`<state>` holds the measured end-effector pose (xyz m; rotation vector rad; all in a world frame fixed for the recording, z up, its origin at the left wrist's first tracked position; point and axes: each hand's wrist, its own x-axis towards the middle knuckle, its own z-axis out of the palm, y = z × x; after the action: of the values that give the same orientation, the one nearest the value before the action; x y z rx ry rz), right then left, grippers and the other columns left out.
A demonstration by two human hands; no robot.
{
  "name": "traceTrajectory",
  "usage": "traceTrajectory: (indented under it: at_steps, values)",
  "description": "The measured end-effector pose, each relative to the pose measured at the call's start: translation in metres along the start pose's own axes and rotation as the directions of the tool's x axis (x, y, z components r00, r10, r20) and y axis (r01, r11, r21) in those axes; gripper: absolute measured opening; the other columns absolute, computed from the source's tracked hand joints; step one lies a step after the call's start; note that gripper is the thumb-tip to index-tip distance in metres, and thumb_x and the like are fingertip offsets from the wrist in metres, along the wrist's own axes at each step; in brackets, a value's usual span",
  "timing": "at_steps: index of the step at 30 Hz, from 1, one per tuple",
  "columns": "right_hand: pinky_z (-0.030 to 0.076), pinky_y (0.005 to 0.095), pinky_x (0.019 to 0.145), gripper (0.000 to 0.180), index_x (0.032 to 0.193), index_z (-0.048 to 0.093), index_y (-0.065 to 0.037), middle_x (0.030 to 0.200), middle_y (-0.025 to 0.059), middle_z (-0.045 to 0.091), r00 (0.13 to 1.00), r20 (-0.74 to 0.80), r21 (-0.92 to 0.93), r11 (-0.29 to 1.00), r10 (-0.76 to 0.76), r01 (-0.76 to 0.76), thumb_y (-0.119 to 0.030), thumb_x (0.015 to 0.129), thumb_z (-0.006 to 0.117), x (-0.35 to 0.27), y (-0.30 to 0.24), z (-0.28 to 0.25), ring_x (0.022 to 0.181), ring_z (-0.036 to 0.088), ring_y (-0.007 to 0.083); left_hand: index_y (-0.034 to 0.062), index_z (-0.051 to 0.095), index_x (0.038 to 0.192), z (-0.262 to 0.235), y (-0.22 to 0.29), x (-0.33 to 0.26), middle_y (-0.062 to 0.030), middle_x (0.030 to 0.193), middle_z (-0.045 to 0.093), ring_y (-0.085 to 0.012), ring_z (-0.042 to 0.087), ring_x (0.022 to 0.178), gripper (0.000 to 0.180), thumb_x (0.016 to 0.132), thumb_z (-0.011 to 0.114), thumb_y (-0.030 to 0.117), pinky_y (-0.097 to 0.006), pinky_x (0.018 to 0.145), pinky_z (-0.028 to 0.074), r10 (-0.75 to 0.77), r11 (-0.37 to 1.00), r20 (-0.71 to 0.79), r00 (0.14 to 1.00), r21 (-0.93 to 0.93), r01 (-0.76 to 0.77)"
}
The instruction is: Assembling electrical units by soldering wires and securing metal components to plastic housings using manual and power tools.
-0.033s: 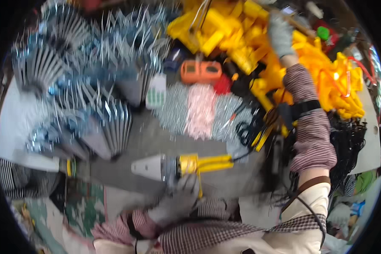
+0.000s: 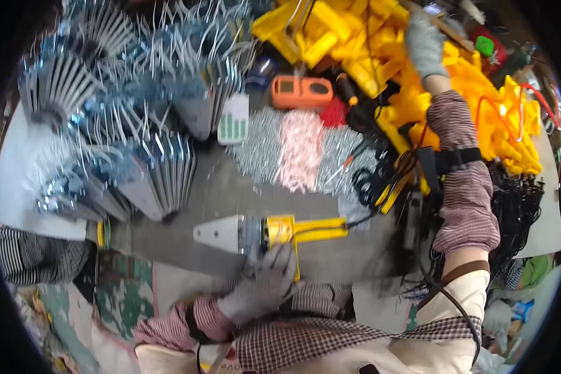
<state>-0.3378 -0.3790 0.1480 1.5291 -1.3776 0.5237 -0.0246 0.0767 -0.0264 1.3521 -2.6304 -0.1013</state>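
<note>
My left hand (image 2: 265,283), in a grey glove, rests on a yellow tool (image 2: 293,232) with a flat grey metal plate, lying near the front edge of the grey table (image 2: 230,193). My right hand (image 2: 425,45), also gloved, reaches far back into a heap of yellow plastic parts (image 2: 355,37); whether it grips one is hidden by blur. A black strap sits around my right forearm.
Stacks of silver finned metal pieces (image 2: 162,168) with wires fill the left half. Piles of small silver and pink parts (image 2: 299,149) lie mid-table, with an orange meter (image 2: 300,92) behind them. Black cables (image 2: 517,212) lie at the right. A striped sleeve (image 2: 25,252) shows at the left edge.
</note>
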Motion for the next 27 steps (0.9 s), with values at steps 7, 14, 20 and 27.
traceTrajectory:
  at_steps: [7, 14, 20, 27]
  values:
    - [0.056, 0.0339, 0.077, 0.014, 0.106, 0.063, -0.005, 0.079, 0.0026, 0.059, 0.974, 0.086, 0.915, 0.370, 0.208, -0.160, -0.011, 0.097, 0.054, -0.074, -0.007, -0.191, 0.074, 0.058, 0.0127, -0.0017, 0.058, 0.132, -0.004, -0.005, -0.010, -0.0170, 0.145, 0.048, -0.0328, 0.044, 0.135, 0.069, 0.090, 0.064, 0.053, -0.064, 0.110, 0.029, -0.105, 0.994, 0.036, 0.994, -0.002, 0.105]
    - [0.050, 0.0412, 0.099, 0.028, 0.123, 0.054, -0.001, 0.098, 0.0096, 0.067, 0.564, 0.824, 0.480, -0.465, -0.051, -0.743, -0.012, 0.098, 0.062, -0.256, -0.073, -0.296, 0.097, 0.066, 0.0205, -0.0026, 0.056, 0.134, 0.001, -0.004, 0.001, -0.0174, 0.140, 0.054, -0.0330, 0.051, 0.130, 0.073, 0.083, 0.071, 0.049, -0.065, 0.114, 0.028, -0.095, 0.992, -0.028, 0.995, -0.088, 0.092]
    - [0.054, 0.0289, 0.083, 0.022, 0.117, 0.059, -0.002, 0.100, 0.0062, 0.066, 0.711, 0.700, 0.712, -0.140, 0.066, -0.688, 0.002, 0.096, 0.060, -0.281, -0.091, -0.292, 0.092, 0.067, 0.0155, 0.0037, 0.065, 0.124, -0.024, -0.011, 0.005, -0.0156, 0.137, 0.057, -0.0362, 0.048, 0.131, 0.060, 0.082, 0.072, 0.046, -0.064, 0.108, 0.033, 0.017, 1.000, -0.024, 1.000, 0.016, -0.017]
    - [0.049, 0.0407, 0.098, 0.054, 0.134, 0.049, -0.004, 0.118, 0.0165, 0.061, 0.677, 0.588, 0.803, 0.219, -0.443, -0.554, -0.018, 0.087, 0.071, -0.266, -0.118, -0.286, 0.108, 0.062, 0.0321, 0.0044, 0.066, 0.122, -0.009, -0.024, -0.001, -0.0153, 0.129, 0.062, -0.0338, 0.054, 0.126, 0.051, 0.088, 0.068, 0.043, -0.061, 0.101, 0.040, 0.126, 0.992, -0.113, 0.986, 0.030, -0.124]
